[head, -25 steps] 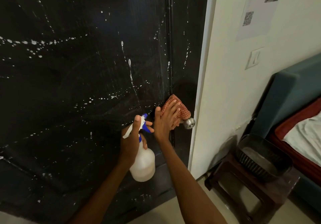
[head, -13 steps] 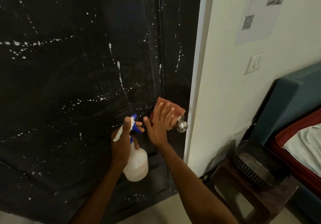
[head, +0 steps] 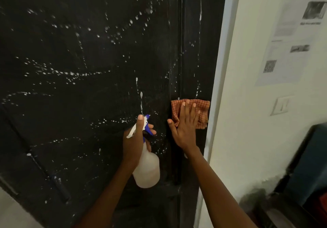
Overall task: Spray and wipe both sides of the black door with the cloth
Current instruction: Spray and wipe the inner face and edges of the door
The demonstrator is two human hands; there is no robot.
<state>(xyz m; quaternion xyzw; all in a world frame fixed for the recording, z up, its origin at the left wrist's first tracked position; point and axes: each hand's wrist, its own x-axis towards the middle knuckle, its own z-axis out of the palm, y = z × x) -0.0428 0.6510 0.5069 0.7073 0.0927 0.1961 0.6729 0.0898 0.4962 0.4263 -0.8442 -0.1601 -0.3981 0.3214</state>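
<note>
Against the black door (head: 88, 104), right hand (head: 185, 130) fingers spread on cloth (head: 201, 111); left hand (head: 134, 142) grips spray bottle (head: 146, 169)

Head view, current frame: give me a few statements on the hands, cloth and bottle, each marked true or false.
1. The right hand presses the cloth flat against the black door. True.
2. The left hand is empty. False: it grips a spray bottle by the neck.
3. The cloth is plain white. False: it is an orange-red check.
4. White droplets still speckle the door to the left of the cloth. True.
5. The cloth sits at the door's left edge. False: it is at the right edge, beside the pale door frame.
</note>
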